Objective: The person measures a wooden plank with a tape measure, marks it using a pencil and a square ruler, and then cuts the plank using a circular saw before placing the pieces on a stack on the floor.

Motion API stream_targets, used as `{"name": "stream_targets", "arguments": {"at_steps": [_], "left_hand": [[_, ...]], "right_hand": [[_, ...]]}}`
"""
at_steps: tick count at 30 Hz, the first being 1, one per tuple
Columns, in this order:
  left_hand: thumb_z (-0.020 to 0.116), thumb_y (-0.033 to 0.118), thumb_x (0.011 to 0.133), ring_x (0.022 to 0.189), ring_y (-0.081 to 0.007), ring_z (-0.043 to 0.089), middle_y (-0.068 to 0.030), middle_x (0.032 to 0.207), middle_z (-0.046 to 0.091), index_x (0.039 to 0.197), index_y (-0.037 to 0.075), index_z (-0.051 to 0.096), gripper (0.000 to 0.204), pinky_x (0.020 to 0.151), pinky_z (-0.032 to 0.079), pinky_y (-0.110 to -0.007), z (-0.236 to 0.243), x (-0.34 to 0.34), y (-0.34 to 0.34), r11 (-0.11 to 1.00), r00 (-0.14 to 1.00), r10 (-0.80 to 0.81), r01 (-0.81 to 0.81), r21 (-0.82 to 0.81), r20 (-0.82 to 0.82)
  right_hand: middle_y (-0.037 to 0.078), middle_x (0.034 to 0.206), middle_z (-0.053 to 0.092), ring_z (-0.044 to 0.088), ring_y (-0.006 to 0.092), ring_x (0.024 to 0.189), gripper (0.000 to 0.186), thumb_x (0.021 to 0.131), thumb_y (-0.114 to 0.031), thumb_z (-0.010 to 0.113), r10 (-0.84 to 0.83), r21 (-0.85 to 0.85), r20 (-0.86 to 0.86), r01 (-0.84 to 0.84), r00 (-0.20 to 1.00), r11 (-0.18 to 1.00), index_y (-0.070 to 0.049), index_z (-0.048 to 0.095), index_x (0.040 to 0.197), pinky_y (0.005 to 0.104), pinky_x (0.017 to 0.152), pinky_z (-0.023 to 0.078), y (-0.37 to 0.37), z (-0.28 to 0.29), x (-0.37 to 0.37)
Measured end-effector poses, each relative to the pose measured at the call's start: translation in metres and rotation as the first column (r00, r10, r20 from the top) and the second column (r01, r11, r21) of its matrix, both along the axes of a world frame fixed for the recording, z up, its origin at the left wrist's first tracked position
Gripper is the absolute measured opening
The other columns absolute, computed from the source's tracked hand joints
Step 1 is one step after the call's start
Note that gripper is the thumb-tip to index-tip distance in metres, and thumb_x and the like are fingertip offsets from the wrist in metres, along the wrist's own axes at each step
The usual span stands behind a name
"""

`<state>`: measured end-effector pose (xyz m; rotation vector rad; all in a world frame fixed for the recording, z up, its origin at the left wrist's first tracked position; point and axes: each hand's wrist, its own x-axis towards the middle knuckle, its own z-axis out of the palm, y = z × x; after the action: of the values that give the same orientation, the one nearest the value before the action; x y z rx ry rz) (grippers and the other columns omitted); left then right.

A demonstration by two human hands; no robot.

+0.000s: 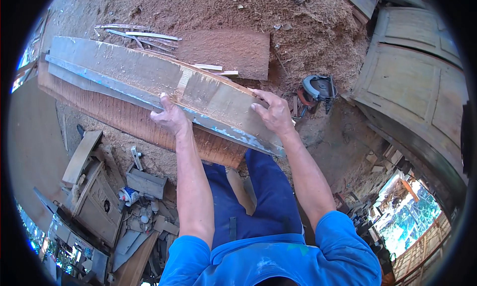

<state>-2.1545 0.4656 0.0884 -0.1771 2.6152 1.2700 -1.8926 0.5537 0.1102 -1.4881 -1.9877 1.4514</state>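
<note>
At the bottom of the frame are the person's blue sleeves and dark blue trousers, with both bare forearms reaching up toward the middle. The left hand has its grip closed over the near edge of a long wooden plank, thumb on top and fingers curled under. The right hand lies on the plank's right end, fingers spread and bent over its upper face and far edge, a loose hold rather than a tight one. The plank runs from the upper left down to the centre right, dusted with sawdust, flecked with blue paint along its edge. Beneath it lies a reddish board. Further off, right of centre, a circular saw rests on the sawdust-covered floor, and thin wood strips lie at upper left.
</note>
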Motion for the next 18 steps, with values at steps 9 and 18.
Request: {"name": "stream_targets", "arguments": {"at_steps": [9,18], "left_hand": [[0.064,0.054,0.089,0.104,-0.0474,0.062,-0.0389,0.113,0.058,0.125,-0.024,0.042,0.089,0.088,0.05,-0.053,-0.0023,0.0036,-0.0002,0.998,1.0,0.011,-0.012,-0.069,-0.018],[0.066,0.048,0.089,0.105,-0.0384,0.063,-0.0333,0.117,0.058,0.129,-0.023,0.04,0.085,0.085,0.055,-0.047,-0.0047,0.0008,0.0016,0.994,0.999,0.031,-0.032,-0.102,-0.01]], "right_hand": [[0.017,0.107,0.073,0.071,0.0276,0.099,0.031,0.082,-0.01,0.074,0.019,0.02,-0.057,-0.018,0.998,1.0,-0.001,0.073,0.112,0.034,0.087,0.054,0.0053,0.0001,0.0017],[0.017,0.1,0.073,0.071,0.03,0.092,0.029,0.082,-0.008,0.073,-0.004,0.116,-0.119,0.018,0.993,0.993,0.001,0.072,0.11,0.0349,0.081,0.055,0.0021,0.0013,-0.0005]]}}
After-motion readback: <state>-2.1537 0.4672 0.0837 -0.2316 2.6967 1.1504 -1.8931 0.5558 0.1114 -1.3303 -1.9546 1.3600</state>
